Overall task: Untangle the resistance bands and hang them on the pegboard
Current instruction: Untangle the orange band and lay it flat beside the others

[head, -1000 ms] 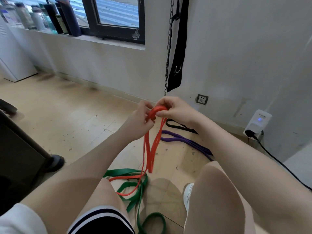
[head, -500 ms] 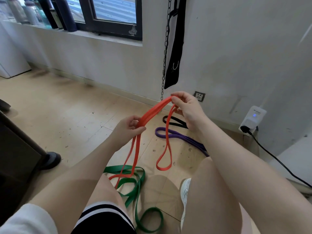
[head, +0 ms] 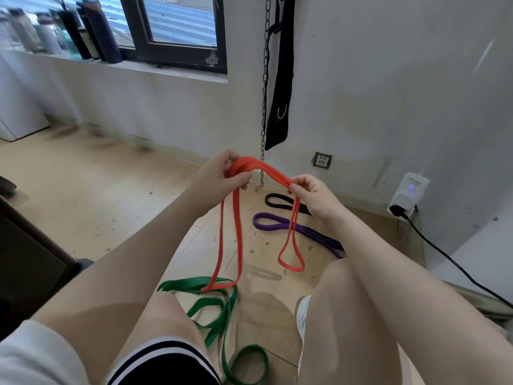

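An orange resistance band [head: 236,234] is stretched between both hands above the floor. My left hand [head: 222,173] grips its bunched top at the left. My right hand [head: 311,195] pinches the same band lower at the right, and a short loop hangs from there. The long orange loop drops onto a green band [head: 219,315] that lies in coils on the floor between my knees. A purple band [head: 294,229] and a black band [head: 280,201] lie on the floor near the wall. No pegboard is in view.
A metal chain [head: 265,87] and a black strap [head: 280,87] hang down the wall ahead. A wall socket [head: 322,161] and a plugged white adapter [head: 408,195] with a black cable sit at the right. Bottles line the windowsill [head: 69,31]. Dark furniture [head: 27,254] stands at the left.
My hands went from close together on the bunched orange band to spread apart. My left hand rose and my right hand dropped, so the band now arches between them.
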Tool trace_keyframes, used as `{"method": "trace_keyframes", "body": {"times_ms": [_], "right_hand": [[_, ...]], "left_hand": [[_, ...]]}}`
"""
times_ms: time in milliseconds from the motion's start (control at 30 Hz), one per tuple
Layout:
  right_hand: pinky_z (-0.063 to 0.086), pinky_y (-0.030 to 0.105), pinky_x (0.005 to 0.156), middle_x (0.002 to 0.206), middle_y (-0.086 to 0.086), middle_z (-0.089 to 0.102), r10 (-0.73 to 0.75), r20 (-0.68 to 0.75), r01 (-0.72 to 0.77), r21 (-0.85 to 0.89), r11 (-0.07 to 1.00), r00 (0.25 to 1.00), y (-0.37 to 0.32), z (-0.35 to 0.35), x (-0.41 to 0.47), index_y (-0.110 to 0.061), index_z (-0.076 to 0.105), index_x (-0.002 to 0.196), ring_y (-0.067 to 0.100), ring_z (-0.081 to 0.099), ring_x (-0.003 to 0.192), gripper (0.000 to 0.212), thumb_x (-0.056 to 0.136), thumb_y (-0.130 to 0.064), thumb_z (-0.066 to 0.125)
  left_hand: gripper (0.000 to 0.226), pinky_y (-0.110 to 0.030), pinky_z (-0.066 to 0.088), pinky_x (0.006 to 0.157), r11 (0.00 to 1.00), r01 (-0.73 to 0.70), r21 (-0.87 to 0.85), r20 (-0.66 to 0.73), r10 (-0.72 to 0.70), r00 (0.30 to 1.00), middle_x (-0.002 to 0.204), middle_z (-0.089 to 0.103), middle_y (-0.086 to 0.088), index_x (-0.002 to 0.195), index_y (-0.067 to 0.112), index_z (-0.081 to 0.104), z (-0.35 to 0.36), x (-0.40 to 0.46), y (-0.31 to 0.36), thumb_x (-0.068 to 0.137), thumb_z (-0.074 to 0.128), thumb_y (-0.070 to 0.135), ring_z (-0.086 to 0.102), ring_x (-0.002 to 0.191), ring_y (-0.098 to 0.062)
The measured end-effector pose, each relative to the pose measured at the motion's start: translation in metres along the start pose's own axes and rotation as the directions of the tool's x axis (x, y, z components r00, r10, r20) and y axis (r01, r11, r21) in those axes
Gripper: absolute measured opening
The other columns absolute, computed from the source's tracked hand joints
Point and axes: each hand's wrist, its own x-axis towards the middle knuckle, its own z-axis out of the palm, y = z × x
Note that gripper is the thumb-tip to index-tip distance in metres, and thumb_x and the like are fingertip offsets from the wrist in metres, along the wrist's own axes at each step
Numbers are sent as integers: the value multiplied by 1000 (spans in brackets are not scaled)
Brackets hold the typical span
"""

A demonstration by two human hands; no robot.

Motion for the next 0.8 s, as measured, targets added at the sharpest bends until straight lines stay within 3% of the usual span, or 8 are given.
{"method": "trace_keyframes", "body": {"times_ms": [100, 167, 400, 500, 600, 700, 800], "right_hand": [[43, 25, 73, 94, -3, 57, 16, -79, -11, 64, 998, 997, 4, -14, 1, -18, 53, 107, 11, 53, 83, 15, 98, -25, 44], [44, 26, 75, 90, -5, 59, 19, -95, -11, 88, 996, 995, 9, -22, 0, -18, 53, 105, 10, 54, 80, 14, 98, -25, 42], [44, 20, 75, 104, 2, 63, 89, 153, -78, -72, 994, 984, 14, -24, -5, -16, 56, 111, 16, 59, 103, 24, 90, -5, 51], [45, 19, 86, 114, 1, 60, -47, 259, 70, -82, 994, 965, -4, -18, -8, -18, 52, 119, 15, 56, 109, 34, 89, -2, 50], [47, 25, 94, 115, -4, 61, -218, 230, 225, -8, 974, 949, -30, -13, -9, -22, 50, 123, 9, 58, 110, 35, 89, -11, 56], [49, 21, 88, 106, -3, 65, -314, 152, 326, -58, 944, 937, -49, -8, -8, -16, 55, 121, 7, 61, 99, 32, 89, -16, 60], [47, 14, 78, 106, 2, 65, -352, 180, 388, -243, 889, 919, -56, -4, -6, -12, 57, 119, 10, 60, 94, 30, 90, -17, 59]], "left_hand": [[16, -29, 48, 63, 998, 35, 44, 94, -39, 995, 69, 61, -2, 86, 17, 49, -8, 12, 2, 85, 61, 7, 53, 59, -15], [18, -29, 43, 62, 994, 9, 112, 116, -23, 993, 67, 61, 0, 84, 20, 48, -11, 19, 3, 85, 61, 7, 49, 59, -15], [14, -33, 52, 76, 989, -54, 139, 139, 34, 990, 76, 64, -1, 86, 21, 53, 11, 27, 16, 86, 60, 9, 60, 66, -15], [10, -27, 52, 74, 979, -105, 174, 168, 76, 983, 78, 63, 2, 91, 17, 54, 22, 29, 21, 86, 61, 11, 61, 69, -11], [10, -26, 50, 74, 959, -157, 234, 205, 110, 973, 78, 62, 5, 93, 19, 55, 30, 30, 27, 87, 61, 15, 60, 71, -10], [10, -29, 53, 77, 971, -161, 178, 155, 134, 979, 77, 63, 3, 93, 19, 54, 31, 29, 28, 87, 60, 14, 61, 71, -12], [14, -32, 54, 75, 983, -125, 137, 128, 107, 986, 78, 66, 0, 89, 26, 50, 26, 25, 22, 88, 59, 16, 62, 69, -14]]}}
